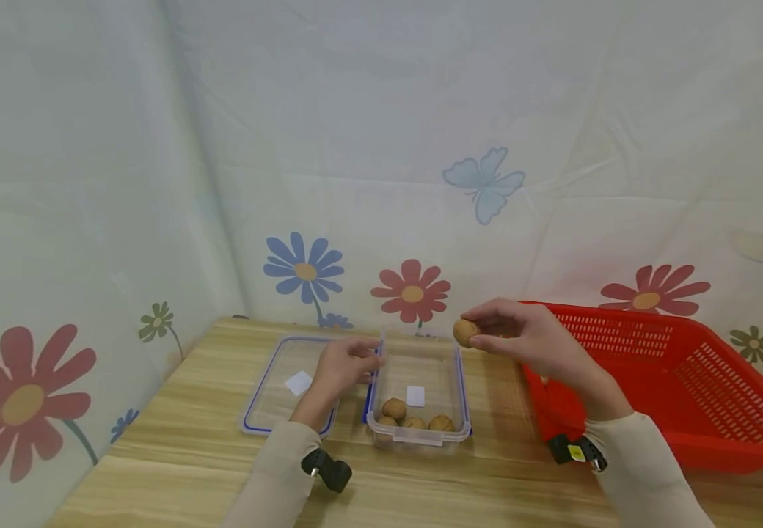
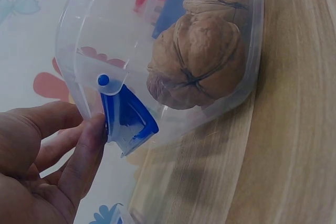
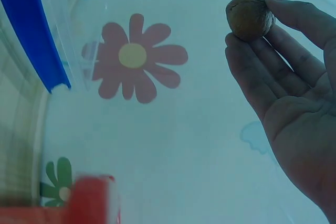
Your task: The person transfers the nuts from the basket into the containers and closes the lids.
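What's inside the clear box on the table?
Four walnuts show inside the clear box, clustered at its near end. A white square also shows; whether it's inside or underneath, I can't tell. The floor directly beneath the walnuts is covered.

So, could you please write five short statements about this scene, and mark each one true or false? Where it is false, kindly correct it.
1. The right hand holds a walnut. True.
2. The clear container is covered by its lid. False: the container is uncovered, and the lid lies on the table, to its left in the head view.
3. In the head view, the red basket is to the right of the container. True.
4. The left hand holds a second walnut. False: its fingertips are at a blue latch of the container.
5. Walnuts lie at the container's end nearest the person. True.
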`<action>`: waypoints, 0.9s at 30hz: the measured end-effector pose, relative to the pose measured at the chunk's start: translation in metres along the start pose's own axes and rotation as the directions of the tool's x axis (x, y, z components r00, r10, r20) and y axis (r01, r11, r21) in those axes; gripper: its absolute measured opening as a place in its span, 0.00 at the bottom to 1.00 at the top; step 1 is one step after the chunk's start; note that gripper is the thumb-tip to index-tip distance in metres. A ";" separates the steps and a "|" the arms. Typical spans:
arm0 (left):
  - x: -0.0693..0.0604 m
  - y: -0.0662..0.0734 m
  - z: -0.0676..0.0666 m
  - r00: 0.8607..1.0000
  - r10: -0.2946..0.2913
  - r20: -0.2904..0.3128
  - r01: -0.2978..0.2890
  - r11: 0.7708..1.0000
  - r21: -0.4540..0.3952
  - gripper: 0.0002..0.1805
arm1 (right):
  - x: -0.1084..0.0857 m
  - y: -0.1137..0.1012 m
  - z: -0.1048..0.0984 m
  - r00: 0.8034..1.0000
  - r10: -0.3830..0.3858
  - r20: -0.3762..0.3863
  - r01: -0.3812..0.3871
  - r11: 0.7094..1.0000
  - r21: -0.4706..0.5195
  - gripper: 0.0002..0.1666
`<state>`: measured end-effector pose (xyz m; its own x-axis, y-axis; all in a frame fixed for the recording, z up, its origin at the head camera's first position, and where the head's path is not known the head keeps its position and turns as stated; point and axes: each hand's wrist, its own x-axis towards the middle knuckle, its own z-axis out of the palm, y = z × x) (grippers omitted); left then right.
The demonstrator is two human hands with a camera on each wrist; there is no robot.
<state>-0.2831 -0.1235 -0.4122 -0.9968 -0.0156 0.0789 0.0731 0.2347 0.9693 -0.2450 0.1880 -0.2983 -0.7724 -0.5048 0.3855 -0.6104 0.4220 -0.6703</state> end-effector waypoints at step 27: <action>0.000 0.002 -0.001 1.000 0.004 0.003 -0.004 1.000 -0.003 0.20 | 0.010 0.023 0.062 0.989 0.022 0.149 -0.034 0.997 0.074 0.20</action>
<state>-0.2828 -0.1239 -0.4105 -0.9966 -0.0120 0.0820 0.0770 0.2322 0.9696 -0.2554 0.1463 -0.3490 -0.7510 -0.6018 0.2715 -0.5692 0.3819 -0.7281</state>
